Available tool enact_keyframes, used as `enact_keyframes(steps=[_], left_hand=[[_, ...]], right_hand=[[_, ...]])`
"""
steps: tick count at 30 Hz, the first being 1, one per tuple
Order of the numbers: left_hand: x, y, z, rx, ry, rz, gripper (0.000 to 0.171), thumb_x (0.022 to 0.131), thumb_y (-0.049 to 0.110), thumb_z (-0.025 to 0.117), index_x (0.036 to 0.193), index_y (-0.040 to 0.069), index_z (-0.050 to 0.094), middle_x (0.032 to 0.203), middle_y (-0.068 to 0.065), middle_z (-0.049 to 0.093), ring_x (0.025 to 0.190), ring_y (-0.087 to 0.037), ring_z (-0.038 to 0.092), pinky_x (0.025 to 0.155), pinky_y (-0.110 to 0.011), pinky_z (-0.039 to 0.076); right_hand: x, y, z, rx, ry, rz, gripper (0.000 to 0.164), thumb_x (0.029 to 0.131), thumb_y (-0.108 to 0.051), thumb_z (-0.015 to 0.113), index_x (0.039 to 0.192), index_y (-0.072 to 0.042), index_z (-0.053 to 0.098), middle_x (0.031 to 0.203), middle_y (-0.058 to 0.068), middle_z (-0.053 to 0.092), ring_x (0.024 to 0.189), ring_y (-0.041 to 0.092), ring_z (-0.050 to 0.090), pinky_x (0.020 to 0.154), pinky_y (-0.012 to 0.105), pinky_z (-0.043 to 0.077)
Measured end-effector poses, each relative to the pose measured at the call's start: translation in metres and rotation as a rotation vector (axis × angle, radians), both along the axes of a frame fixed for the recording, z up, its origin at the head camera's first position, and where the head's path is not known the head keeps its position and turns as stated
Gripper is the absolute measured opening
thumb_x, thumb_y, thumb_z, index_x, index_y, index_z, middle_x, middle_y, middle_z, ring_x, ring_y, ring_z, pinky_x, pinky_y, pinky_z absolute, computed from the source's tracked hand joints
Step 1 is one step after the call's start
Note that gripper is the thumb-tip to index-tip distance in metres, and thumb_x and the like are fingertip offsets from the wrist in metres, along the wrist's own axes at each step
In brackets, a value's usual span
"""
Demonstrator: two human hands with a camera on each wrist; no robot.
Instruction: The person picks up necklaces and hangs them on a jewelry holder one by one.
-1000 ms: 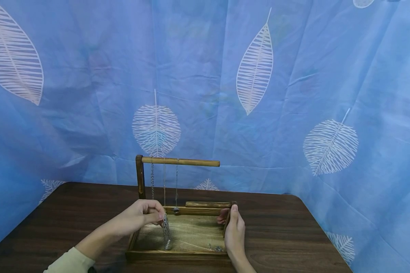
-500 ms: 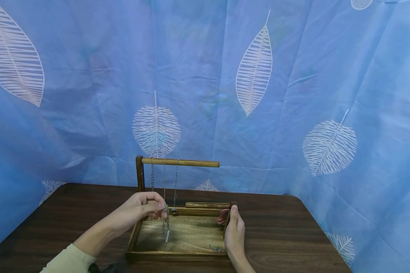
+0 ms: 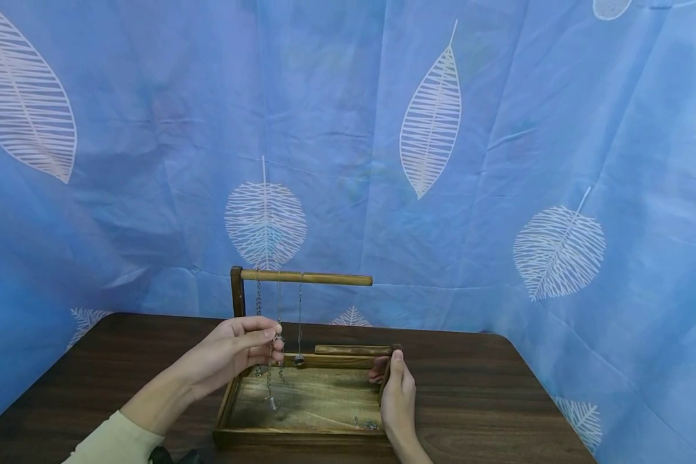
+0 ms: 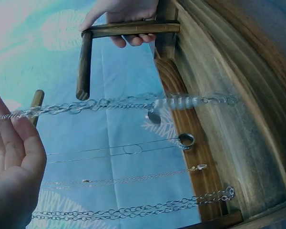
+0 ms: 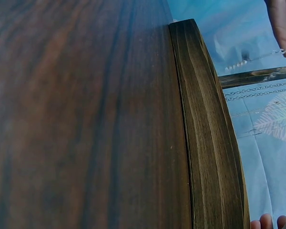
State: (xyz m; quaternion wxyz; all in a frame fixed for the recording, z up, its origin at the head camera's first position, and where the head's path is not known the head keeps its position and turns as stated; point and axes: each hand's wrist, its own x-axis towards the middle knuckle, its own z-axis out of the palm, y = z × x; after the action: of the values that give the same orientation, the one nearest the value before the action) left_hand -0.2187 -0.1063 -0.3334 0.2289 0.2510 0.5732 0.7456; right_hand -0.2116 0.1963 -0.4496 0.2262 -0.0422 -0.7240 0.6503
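Note:
My left hand [image 3: 226, 351] pinches a silver chain necklace [image 3: 270, 380] between thumb and fingertips. Its strands dangle over the tray of a wooden jewelry stand [image 3: 301, 438]. In the left wrist view the necklace [image 4: 95, 107] stretches away from the hand, with pale beads and a dark round charm along it. Behind the hand, three other necklaces hang from the stand's tall bar [image 3: 330, 279]; one necklace [image 3: 299, 322] ends in a ring-like pendant. My right hand [image 3: 399, 403] grips the short right post, thumb outside and fingers partly hidden behind it.
A shorter bar [image 3: 350, 350] juts leftward from the right post, lower than the tall one. Small silver jewelry [image 3: 370, 425] lies in the tray's front right corner. The stand rests on a dark wooden table [image 3: 487, 399], before a blue leaf-patterned cloth [image 3: 348, 129].
My left hand has risen with the necklace, lifting its lower end off the tray floor, and the strands have spread apart. The right hand stays on the post.

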Motion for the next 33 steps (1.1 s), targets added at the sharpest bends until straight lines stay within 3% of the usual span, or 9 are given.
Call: enact_keyframes(steps=[15, 33], left_hand=[[0.003, -0.003, 0.009, -0.054, 0.023, 0.043, 0.021, 0.102, 0.014, 0.062, 0.119, 0.008, 0.070, 0.110, -0.007, 0.069, 0.077, -0.015, 0.062, 0.077, -0.032, 0.056], [0.002, -0.007, 0.024, -0.175, 0.108, 0.100, 0.028, 0.102, 0.022, 0.062, 0.127, 0.009, 0.066, 0.117, -0.004, 0.069, 0.060, -0.010, 0.049, 0.058, -0.027, 0.048]], right_hand=[[0.001, 0.000, 0.000, -0.004, -0.012, 0.005, 0.065, 0.111, -0.046, 0.026, 0.105, 0.006, 0.064, 0.085, 0.016, 0.062, 0.079, 0.029, 0.063, 0.077, 0.042, 0.055], [0.001, 0.001, 0.001, 0.005, -0.013, 0.000, 0.061, 0.111, -0.044, 0.026, 0.105, 0.003, 0.065, 0.085, 0.014, 0.063, 0.079, 0.032, 0.063, 0.075, 0.041, 0.055]])
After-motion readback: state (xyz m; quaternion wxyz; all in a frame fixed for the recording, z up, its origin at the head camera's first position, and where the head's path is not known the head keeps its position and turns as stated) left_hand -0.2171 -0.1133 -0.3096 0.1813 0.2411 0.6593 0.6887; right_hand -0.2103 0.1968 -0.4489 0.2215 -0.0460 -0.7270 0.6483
